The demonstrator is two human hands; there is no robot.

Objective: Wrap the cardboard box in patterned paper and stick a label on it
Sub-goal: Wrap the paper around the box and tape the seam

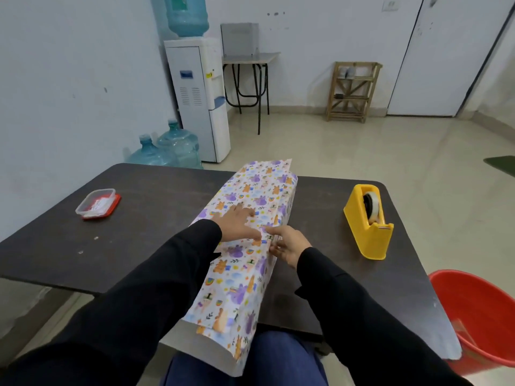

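A long box wrapped in patterned paper [250, 207] lies lengthwise down the middle of the dark table [156, 207]; the cardboard itself is hidden. The paper's near end hangs open past the table's front edge over my lap. My left hand [239, 222] lies flat on the top of the wrapped box, fingers spread, pressing the paper down. My right hand [287, 245] is at the box's right top edge, index finger stretched onto the paper seam by the left thumb. A small clear container with a red lid [97, 204], holding white slips, sits at the left.
A yellow tape dispenser [369, 222] stands on the table's right side. A red bucket [482, 316] is on the floor at the right. A water dispenser [199, 98] and blue water jugs [167, 150] stand behind the table's far left.
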